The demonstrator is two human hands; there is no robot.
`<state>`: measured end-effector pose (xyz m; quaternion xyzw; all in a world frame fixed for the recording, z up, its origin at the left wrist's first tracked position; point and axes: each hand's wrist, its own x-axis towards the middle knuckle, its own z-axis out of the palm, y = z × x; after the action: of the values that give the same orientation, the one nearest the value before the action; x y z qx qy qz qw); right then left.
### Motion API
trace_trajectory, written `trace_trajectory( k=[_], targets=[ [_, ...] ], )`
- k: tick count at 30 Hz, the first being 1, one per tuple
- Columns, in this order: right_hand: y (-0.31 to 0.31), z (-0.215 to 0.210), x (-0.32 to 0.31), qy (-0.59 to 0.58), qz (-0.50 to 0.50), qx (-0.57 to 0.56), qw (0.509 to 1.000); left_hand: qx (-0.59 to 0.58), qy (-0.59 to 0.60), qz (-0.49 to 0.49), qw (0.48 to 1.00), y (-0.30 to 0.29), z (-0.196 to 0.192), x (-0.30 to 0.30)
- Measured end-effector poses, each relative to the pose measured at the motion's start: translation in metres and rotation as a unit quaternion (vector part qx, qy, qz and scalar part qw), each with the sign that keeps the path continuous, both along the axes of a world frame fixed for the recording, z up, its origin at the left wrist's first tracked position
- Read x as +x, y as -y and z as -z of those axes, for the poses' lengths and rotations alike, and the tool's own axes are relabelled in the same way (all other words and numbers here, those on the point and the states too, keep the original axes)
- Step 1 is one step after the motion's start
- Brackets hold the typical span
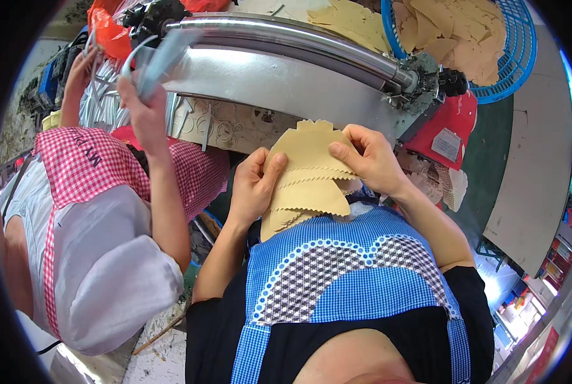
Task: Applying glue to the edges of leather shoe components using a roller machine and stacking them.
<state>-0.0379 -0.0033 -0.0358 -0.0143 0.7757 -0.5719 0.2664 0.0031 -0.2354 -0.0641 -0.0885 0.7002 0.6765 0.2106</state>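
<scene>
In front of my blue checked apron (375, 291) is a fanned stack of tan, flat, zigzag-edged pieces (311, 153), perhaps leather or a similar sheet material. My left hand (256, 185) grips the stack's left edge, thumb on top. On the opposite side, my right hand (372, 157) pinches the upper right edge, its thumb pressed on the front piece. The fingers behind the pieces are partly hidden. More tan pieces overlap below, their lower ends close to my apron.
Beyond my hands runs a machine with a long metal roller (292, 38) and a silver plate (254, 77). A blue basket (523, 48) of tan pieces stands at the far right. To my left, a co-worker in a pink checked apron (74, 153) handles pale strips (161, 64).
</scene>
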Motion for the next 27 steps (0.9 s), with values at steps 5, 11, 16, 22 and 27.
trace_trajectory(
  k=[5, 11, 16, 22, 27],
  targets=[
    [0.000, 0.005, 0.005, -0.004, 0.067, -0.027, 0.997, 0.099, 0.023, -0.022, 0.995, -0.012, -0.012, 0.001],
    [-0.001, -0.001, -0.039, 0.191, 0.367, -0.247, 0.876, 0.140, 0.033, -0.016, 0.990, 0.002, -0.006, 0.000],
    [0.004, -0.009, -0.015, 0.092, 0.147, -0.129, 0.976, 0.059, -0.001, 0.002, 0.998, 0.004, -0.005, 0.000],
    [0.006, -0.012, 0.007, -0.004, 0.035, -0.019, 0.999, 0.143, 0.040, 0.002, 0.989, -0.004, -0.014, -0.005],
    [0.008, 0.001, 0.016, 0.052, 0.125, -0.075, 0.988, 0.168, 0.079, 0.024, 0.982, -0.007, -0.019, -0.008]
  ],
)
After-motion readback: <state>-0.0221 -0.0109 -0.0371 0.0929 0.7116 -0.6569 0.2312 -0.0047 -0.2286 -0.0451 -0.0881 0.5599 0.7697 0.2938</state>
